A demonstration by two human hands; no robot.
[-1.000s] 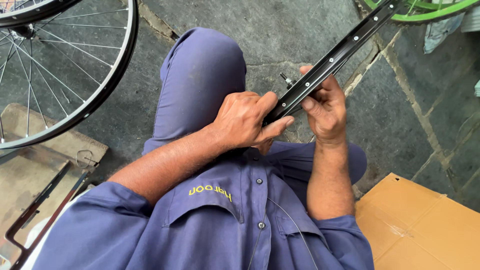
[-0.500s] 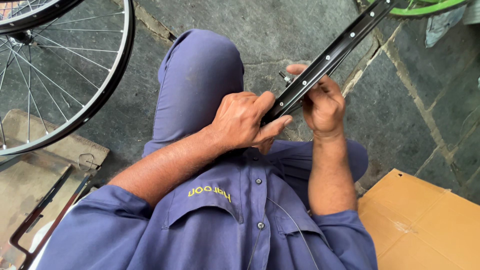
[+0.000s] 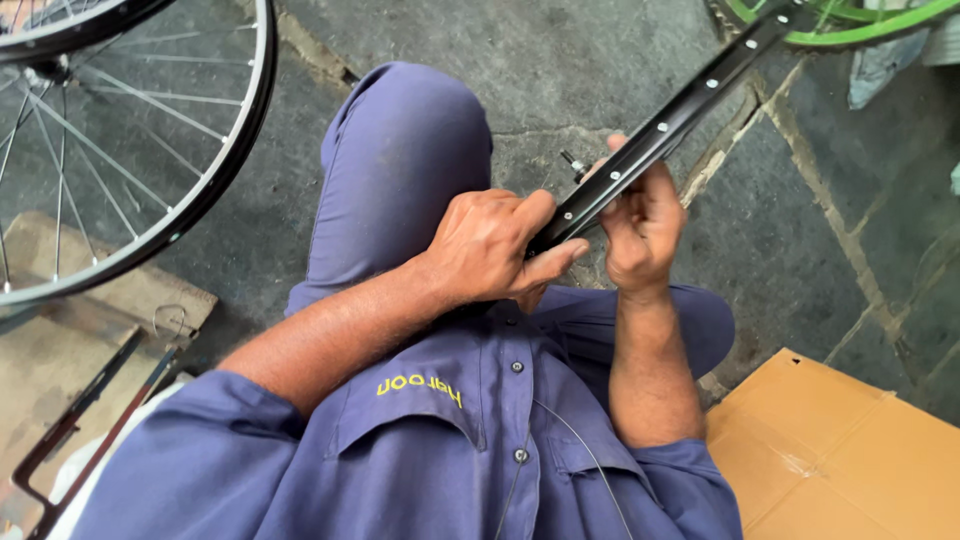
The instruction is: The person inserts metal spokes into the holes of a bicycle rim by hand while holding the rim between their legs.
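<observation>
Stone floor below; left hand and right hand both clamp the black rim, running toward one o'clock. Small metal nipple sits at the rim's eleven-o'clock edge: looks like spoke-fitting, needing steady fingertip seating next.

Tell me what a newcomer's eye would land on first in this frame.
Dead centre, the left hand and right hand both grip a black bicycle rim that slants up to the top right, dotted with spoke holes. At upper left a spoked wheel stands over the stone floor, and a brown cardboard sheet lies at lower right.
</observation>
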